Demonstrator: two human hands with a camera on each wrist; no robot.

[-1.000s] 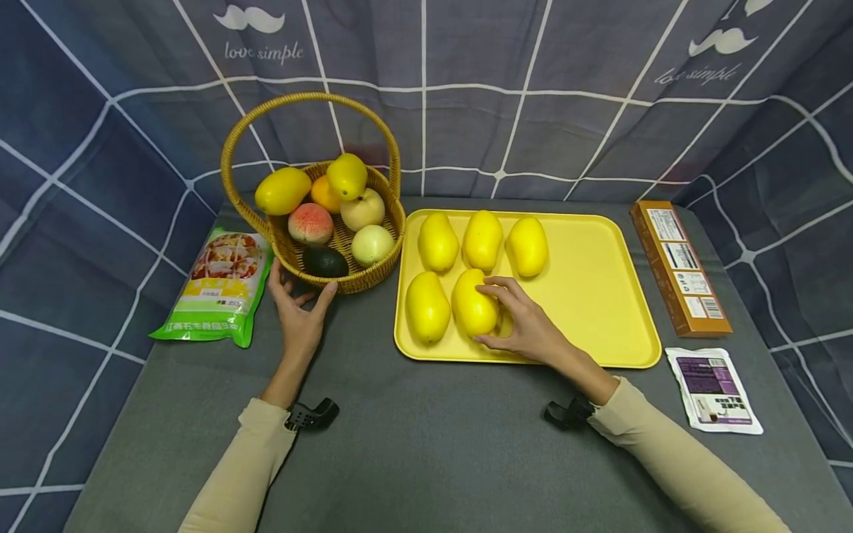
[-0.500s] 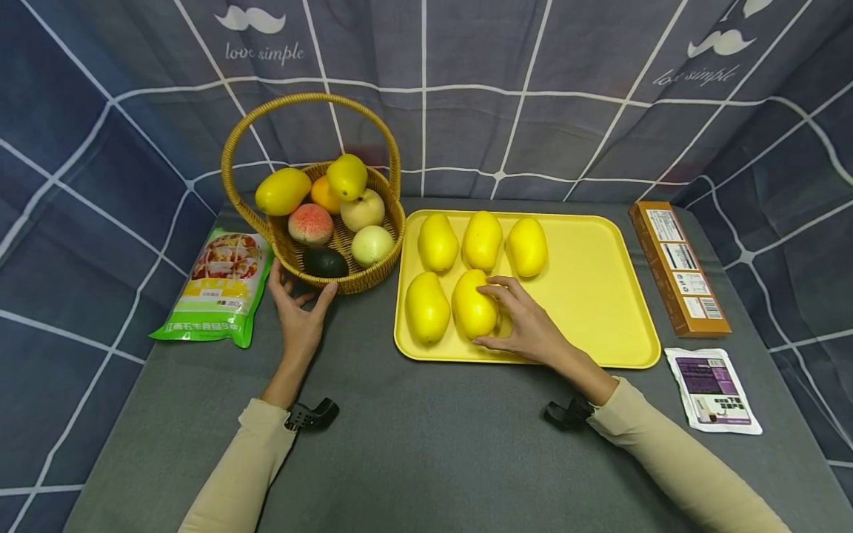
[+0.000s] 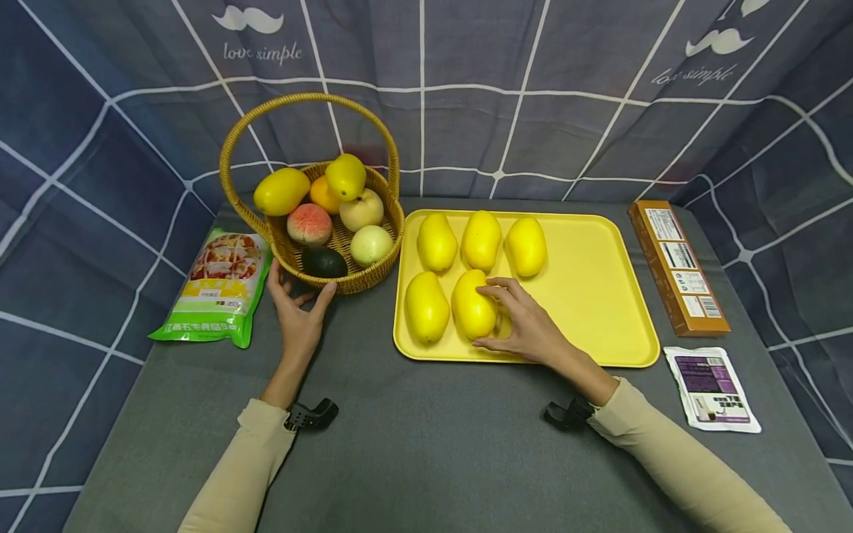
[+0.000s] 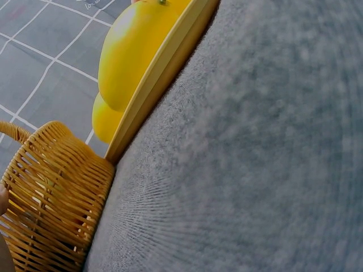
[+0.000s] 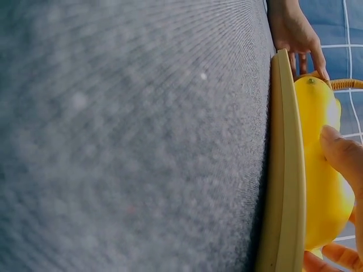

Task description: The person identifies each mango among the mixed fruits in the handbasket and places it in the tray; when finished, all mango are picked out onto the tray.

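Now hands (image 3: 298, 326) apart, R (image 3: 528, 326) gripping yel. fruit (image 3: 472, 305)

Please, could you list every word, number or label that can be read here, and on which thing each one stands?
"love simple": on the backdrop cloth, twice, upper left and upper right; above the right one, a stroke, unreadable.
"350": on the green food bag, small; its Chinese lettering is too blurred to read surely.
Brown box: labels and barcode, too small to read.
White pouch: print too small to read.
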